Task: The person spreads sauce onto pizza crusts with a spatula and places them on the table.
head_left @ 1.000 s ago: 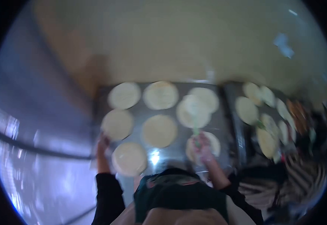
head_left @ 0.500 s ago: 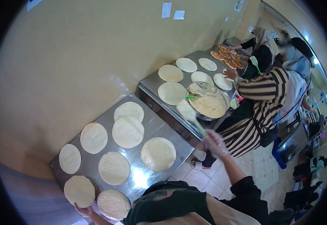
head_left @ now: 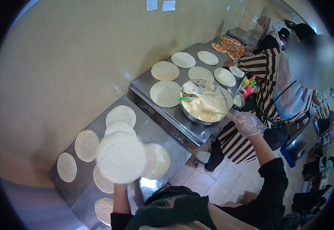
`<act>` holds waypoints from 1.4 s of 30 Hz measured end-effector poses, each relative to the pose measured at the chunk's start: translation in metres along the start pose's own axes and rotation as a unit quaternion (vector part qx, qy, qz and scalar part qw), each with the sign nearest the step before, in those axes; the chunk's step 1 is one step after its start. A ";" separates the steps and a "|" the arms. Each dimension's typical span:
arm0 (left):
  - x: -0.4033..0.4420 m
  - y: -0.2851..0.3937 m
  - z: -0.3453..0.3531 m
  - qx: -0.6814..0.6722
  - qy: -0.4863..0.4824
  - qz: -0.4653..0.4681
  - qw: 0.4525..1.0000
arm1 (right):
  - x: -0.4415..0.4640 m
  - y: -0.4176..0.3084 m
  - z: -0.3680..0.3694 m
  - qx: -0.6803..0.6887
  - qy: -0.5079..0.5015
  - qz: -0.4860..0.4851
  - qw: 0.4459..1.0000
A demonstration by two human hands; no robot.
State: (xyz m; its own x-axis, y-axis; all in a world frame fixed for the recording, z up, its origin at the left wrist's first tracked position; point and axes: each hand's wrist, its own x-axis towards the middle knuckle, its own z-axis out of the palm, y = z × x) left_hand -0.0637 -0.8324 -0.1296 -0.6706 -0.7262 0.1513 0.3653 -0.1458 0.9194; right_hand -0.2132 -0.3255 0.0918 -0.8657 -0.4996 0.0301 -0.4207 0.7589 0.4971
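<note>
From my station I see the near table (head_left: 159,132), steel, dough rounds (head_left: 66,167) laid across it, and the far table (head_left: 142,84) bearing a bowl (head_left: 193,118) of cream (head_left: 209,100). One raised round (head_left: 121,158) hangs above the near table, hiding the left hand; its grip I can't tell. The gloved right hand (head_left: 248,124): fingers closed around the spatula (head_left: 217,112), which dips into the cream!

One head-worn view, forward and down, close over the nearer metal table (head_left: 148,130)
</note>
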 end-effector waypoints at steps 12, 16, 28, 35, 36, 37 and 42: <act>-0.044 -0.044 0.262 -0.196 -0.160 -0.267 0.930 | 0.019 0.028 0.025 0.093 -0.075 0.012 0.993; -0.045 -0.049 0.261 -0.262 -0.206 -0.334 0.882 | 0.019 0.032 0.039 0.283 -0.033 0.044 0.958; -0.038 -0.060 0.258 -0.442 -0.319 -0.491 0.679 | 0.029 0.024 0.073 0.455 -0.044 0.034 0.889; -0.017 -0.054 0.273 -0.482 -0.356 -0.530 0.600 | 0.042 0.014 0.083 0.515 -0.042 0.070 0.853; -0.015 -0.051 0.275 -0.484 -0.363 -0.531 0.593 | 0.042 0.011 0.084 0.519 -0.035 0.079 0.850; -0.012 -0.049 0.278 -0.486 -0.370 -0.532 0.586 | 0.043 0.009 0.084 0.521 -0.035 0.076 0.850; 0.000 -0.065 0.282 -0.479 -0.355 -0.541 0.593 | 0.047 -0.004 0.100 0.596 -0.056 0.163 0.784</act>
State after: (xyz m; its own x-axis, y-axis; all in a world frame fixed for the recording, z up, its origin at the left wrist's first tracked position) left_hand -0.2696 -0.6336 -0.0874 -0.8259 0.5568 0.0890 -0.5554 -0.8305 0.0418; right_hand -0.2794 -0.3107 0.0041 -0.9701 -0.2093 -0.1233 -0.0686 0.7230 -0.6874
